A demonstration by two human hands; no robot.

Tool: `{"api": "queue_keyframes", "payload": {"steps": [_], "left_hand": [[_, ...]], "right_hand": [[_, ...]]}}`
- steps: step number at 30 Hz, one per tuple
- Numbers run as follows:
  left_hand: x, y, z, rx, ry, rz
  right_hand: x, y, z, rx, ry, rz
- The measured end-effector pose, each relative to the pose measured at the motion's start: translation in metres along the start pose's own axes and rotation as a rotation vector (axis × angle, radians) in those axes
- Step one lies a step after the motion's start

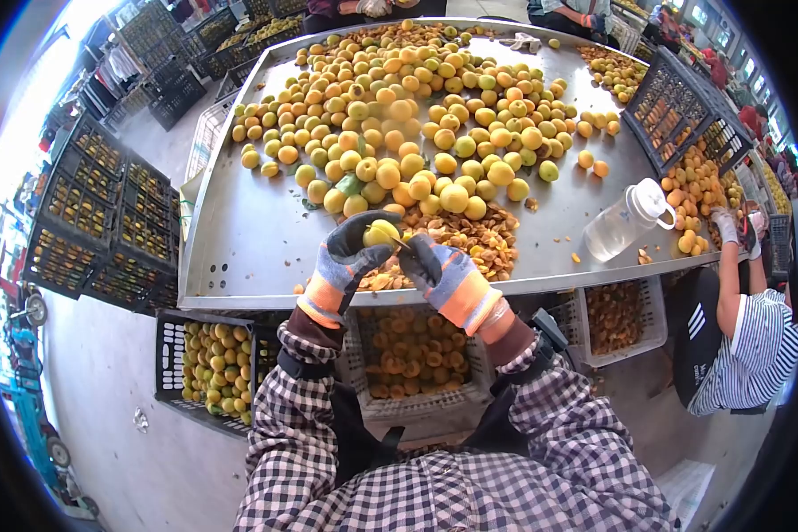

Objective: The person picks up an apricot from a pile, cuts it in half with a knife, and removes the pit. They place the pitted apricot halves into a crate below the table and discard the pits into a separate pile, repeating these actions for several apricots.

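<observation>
My left hand (349, 266), in a grey, blue and orange glove, is closed around a yellow-green apricot (381, 233). My right hand (447, 277), gloved the same way, is drawn in beside it with its fingers pinched at the fruit's right side. Something small and dark shows at those fingertips, too small to name. Both hands are over the near edge of the metal table (248, 257). A heap of brown-orange apricot scraps (483, 244) lies just beyond them, and a large pile of whole apricots (452, 142) spreads behind that.
Under the table edge stand a crate of orange apricot pieces (417, 355), a black crate of apricots (213, 372) and a white crate of scraps (614, 319). A water bottle (614, 229) rests on the table at right. Stacked crates (89, 204) stand left; a person (745, 328) works at right.
</observation>
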State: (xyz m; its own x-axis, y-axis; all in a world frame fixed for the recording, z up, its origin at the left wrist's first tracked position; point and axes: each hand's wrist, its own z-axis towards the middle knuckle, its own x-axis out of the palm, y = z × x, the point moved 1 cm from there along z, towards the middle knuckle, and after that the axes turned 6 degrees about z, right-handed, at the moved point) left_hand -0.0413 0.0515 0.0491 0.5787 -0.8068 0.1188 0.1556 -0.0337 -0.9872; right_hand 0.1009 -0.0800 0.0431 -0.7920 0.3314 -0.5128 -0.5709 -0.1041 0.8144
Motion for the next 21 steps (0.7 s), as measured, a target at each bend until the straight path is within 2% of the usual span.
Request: {"api": "queue_keyframes", "payload": {"steps": [1,3,5,7,10,12,14,16,18,19,21], "left_hand": [[0.002,0.000,-0.002,0.000,-0.006,-0.003],[0.011,-0.002,-0.004,0.087,-0.134,-0.034],[0.019,0.006,-0.003,0.110,-0.153,-0.090],[0.030,0.008,-0.005,0.018,-0.110,-0.441],[0.033,0.004,-0.007,0.018,-0.086,-0.427],[0.025,0.003,-0.006,0.006,-0.063,-0.407],[0.010,0.002,0.000,0.040,0.016,-0.133],[0.004,-0.005,0.000,0.047,0.014,-0.071],[0.007,-0.009,-0.004,0.105,-0.020,0.063],[0.014,-0.006,-0.005,0.103,-0.017,0.062],[0.032,0.001,-0.010,0.047,-0.074,-0.255]], "right_hand": [[-0.003,0.002,-0.001,0.039,-0.019,-0.046],[0.004,-0.006,-0.003,-0.039,-0.087,-0.060],[0.014,-0.011,-0.006,-0.109,-0.181,0.006],[0.021,-0.002,-0.004,-0.091,-0.213,0.043],[0.026,-0.003,-0.003,-0.130,-0.235,0.127],[0.022,0.000,-0.006,-0.141,-0.179,0.010],[0.015,0.002,-0.006,-0.121,-0.130,-0.011],[0.015,0.002,-0.006,-0.106,-0.067,-0.028],[0.020,0.000,-0.006,-0.006,-0.094,0.132],[0.023,0.000,-0.006,-0.003,-0.096,0.132],[0.031,-0.001,-0.005,-0.105,-0.214,0.142]]}}
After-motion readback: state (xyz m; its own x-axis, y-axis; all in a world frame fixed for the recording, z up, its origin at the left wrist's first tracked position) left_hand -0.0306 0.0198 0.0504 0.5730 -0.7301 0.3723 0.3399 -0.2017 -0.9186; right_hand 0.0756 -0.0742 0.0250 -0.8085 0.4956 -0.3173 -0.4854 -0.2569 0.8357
